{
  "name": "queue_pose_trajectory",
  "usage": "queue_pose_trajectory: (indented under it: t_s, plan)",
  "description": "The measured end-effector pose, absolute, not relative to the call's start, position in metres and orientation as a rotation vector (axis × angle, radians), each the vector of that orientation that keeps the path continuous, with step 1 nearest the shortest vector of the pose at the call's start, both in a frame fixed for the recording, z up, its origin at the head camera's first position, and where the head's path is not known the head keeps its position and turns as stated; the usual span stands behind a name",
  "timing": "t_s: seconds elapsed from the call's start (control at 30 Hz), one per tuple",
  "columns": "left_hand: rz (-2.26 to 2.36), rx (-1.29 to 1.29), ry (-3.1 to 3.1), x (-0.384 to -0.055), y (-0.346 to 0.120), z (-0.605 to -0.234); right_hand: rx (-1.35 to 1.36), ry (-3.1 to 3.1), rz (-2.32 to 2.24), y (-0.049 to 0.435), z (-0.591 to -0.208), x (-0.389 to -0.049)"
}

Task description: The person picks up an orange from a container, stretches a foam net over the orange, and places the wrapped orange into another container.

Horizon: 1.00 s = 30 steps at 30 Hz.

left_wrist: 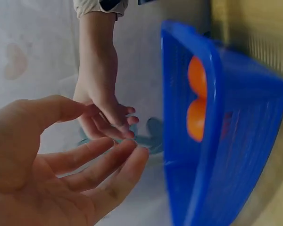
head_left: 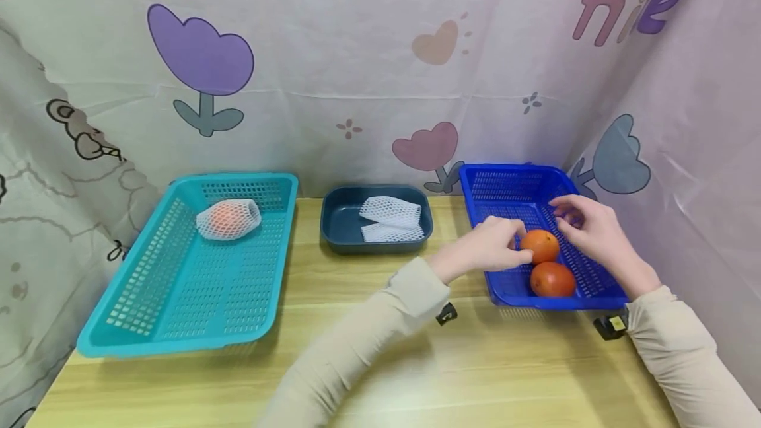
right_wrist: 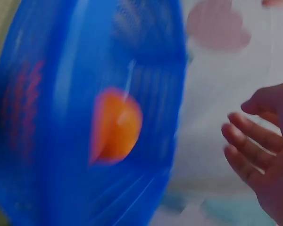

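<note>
My left hand hovers over the near-left side of a blue basket, its fingers loosely bent and holding nothing. In the left wrist view, a gap shows between that thumb and the fingers. Above the basket's right side is my right hand, also holding nothing, its fingers apart in the right wrist view. Inside the basket, an orange lies against a redder round fruit, whose kind I cannot tell. From the head, the left hand looks close to the orange; the left wrist view shows it apart from both fruits.
At the left stands a turquoise basket containing a fruit in a white foam net. A dark blue tray in the middle holds white foam net sleeves. Printed curtains hang behind the wooden table.
</note>
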<state>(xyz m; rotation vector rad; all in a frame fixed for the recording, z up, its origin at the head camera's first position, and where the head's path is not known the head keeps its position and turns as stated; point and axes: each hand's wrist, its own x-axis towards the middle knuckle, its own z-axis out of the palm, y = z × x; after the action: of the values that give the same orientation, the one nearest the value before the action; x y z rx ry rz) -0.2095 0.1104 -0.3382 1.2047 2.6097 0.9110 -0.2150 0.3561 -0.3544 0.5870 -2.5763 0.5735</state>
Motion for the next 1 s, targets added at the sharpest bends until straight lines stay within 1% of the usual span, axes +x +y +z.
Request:
queue_pose_trajectory:
  t_s: [0.17, 0.33, 0.47, 0.63, 1.0]
  plan:
    - [0.898, 1.062, 2.628, -0.223, 0.144, -0.356, 0.531, -2.751, 0.731, 0.401, -0.372, -0.219]
    - [0.858, 0.858, 2.610, -0.228, 0.167, -0.375, 0.502, -2.925, 0.956, 0.420, -0.391, -0.225]
    - [0.781, 0.770, 2.591, -0.229, 0.179, -0.389, 0.561, -3.019, 1.153, 0.424, -0.404, -0.228]
    - [0.770, 0.722, 2.586, -0.231, 0.192, -0.397, 0.596, -3.043, 1.301, 0.423, -0.413, -0.225]
    - [0.724, 0.769, 2.564, -0.236, 0.207, -0.412, 0.492, -3.114, 1.247, 0.414, -0.423, -0.235]
